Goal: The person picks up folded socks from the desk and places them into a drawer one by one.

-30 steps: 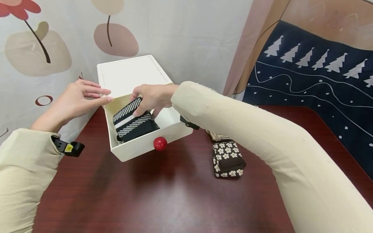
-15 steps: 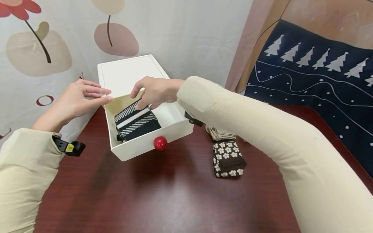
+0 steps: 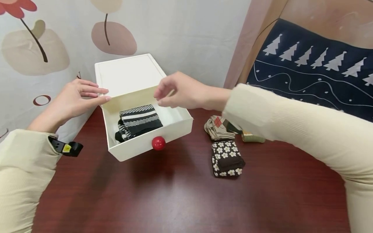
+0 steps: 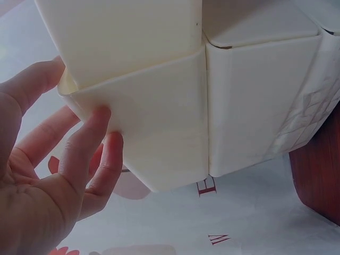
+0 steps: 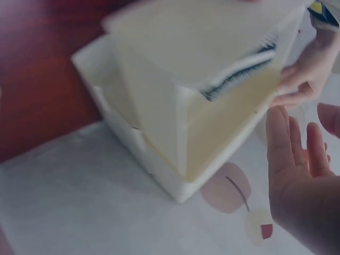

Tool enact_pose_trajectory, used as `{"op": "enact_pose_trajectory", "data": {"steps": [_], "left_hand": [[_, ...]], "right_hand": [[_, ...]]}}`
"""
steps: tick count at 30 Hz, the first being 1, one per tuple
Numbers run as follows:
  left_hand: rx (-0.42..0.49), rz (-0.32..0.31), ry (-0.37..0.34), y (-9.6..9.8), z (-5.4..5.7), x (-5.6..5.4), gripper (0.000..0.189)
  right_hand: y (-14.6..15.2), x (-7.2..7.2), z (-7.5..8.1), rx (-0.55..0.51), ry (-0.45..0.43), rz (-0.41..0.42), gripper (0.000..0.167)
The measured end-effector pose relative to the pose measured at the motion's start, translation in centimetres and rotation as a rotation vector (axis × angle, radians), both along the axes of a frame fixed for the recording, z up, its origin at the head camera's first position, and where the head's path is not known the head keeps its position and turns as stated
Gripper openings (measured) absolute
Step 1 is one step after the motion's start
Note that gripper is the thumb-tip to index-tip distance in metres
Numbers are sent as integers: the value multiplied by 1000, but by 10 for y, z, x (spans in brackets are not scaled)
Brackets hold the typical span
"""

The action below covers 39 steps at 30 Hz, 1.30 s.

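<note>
A white box (image 3: 128,74) stands at the back left in the head view, its drawer (image 3: 131,148) with a red knob (image 3: 158,143) pulled out. Folded black socks (image 3: 141,119) with white stripes lie inside, toward the left. My left hand (image 3: 80,98) has its fingers extended at the box's left top edge; the left wrist view shows fingertips against the white box side (image 4: 159,122). Over the drawer's right side hovers my right hand (image 3: 186,92), holding nothing, its fingers loosely bent. In the right wrist view, that hand (image 5: 297,164) appears beside the box.
Right of the drawer on the dark red table (image 3: 180,200) lie brown socks with white flowers (image 3: 227,157), beige argyle socks (image 3: 218,127) and a green-and-yellow folded item (image 3: 253,137) partly behind the right sleeve. A patterned curtain (image 3: 192,35) hangs behind the box.
My right hand has let go of the striped socks, risen and moved right out of the drawer. The socks now lie flatter inside. The left hand stays at the box edge.
</note>
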<state>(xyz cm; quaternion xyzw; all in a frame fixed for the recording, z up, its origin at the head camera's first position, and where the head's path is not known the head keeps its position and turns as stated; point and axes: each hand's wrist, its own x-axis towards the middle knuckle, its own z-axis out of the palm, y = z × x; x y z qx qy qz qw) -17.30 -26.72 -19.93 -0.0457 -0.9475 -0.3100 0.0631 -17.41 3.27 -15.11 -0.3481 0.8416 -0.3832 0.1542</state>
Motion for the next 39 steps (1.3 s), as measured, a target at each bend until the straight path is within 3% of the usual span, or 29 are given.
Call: {"op": "enact_pose_trajectory", "data": {"steps": [4, 12, 17, 23, 30, 35, 39], "left_hand": [[-1, 0, 8, -1, 0, 1, 51], [-2, -4, 29, 1, -2, 1, 51], [8, -11, 28, 3, -2, 0, 50], [-1, -7, 34, 2, -1, 1, 50], [-6, -5, 41, 1, -2, 1, 50], [12, -3, 37, 1, -1, 1, 49], [12, 3, 31, 1, -1, 2, 49]], "right_hand": [[28, 8, -9, -29, 15, -32, 19], [87, 22, -17, -196, -57, -89, 23], [130, 27, -35, -255, -33, -146, 24], [170, 19, -75, -296, -89, -264, 24], [193, 3, -135, -374, -224, -298, 30], [197, -3, -171, -290, -281, -311, 38], [198, -5, -190, -232, -318, -317, 40]]}}
